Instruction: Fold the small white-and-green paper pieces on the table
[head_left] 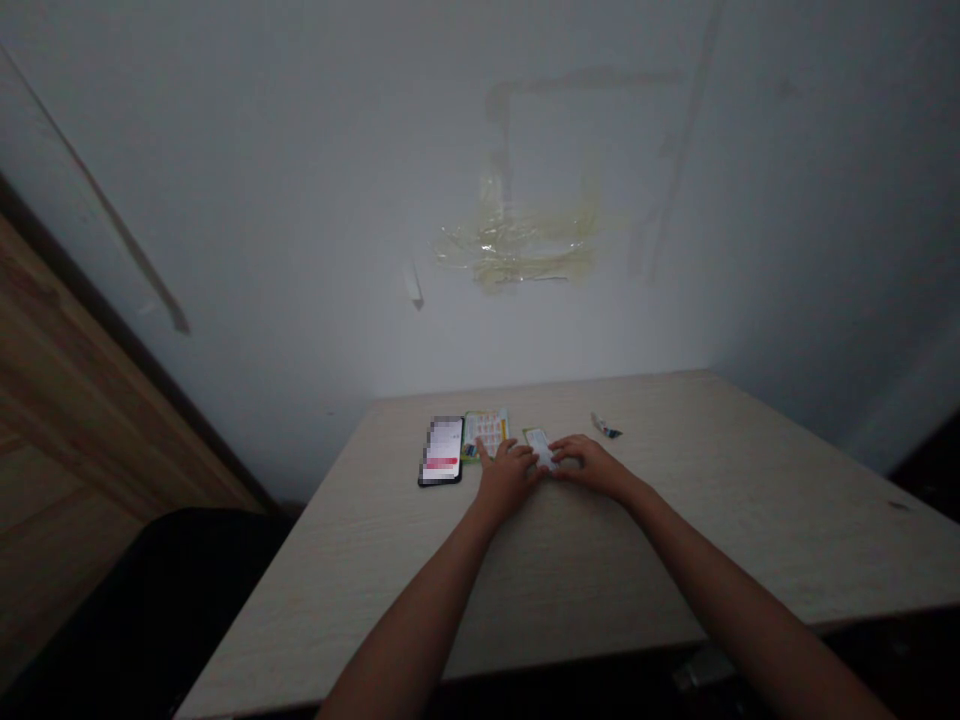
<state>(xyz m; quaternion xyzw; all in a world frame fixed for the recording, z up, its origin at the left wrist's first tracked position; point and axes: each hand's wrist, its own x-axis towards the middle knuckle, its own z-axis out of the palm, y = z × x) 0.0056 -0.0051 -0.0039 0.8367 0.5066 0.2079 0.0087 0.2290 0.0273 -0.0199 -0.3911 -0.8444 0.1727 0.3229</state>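
Observation:
A small white printed card (540, 447) with a greenish edge lies on the table between my hands. My left hand (510, 478) is palm down, thumb and forefinger at the card's lower left edge. Its outer fingers spread toward a colourful printed sheet (489, 428). From the other side, my right hand (592, 466) has curled fingers and thumb on the card's right edge. Left of the sheet rests a phone (442, 452) with a lit, partly blurred screen. The fingertips partly cover the card, and its lower part is hidden.
A crumpled scrap of wrapper (606, 427) lies beyond my right hand. The pale wooden table (360, 590) meets a white wall (300, 250) with yellowed tape (525, 250) on it. Something dark (187, 590) stands left of the table, near a wooden panel (60, 400).

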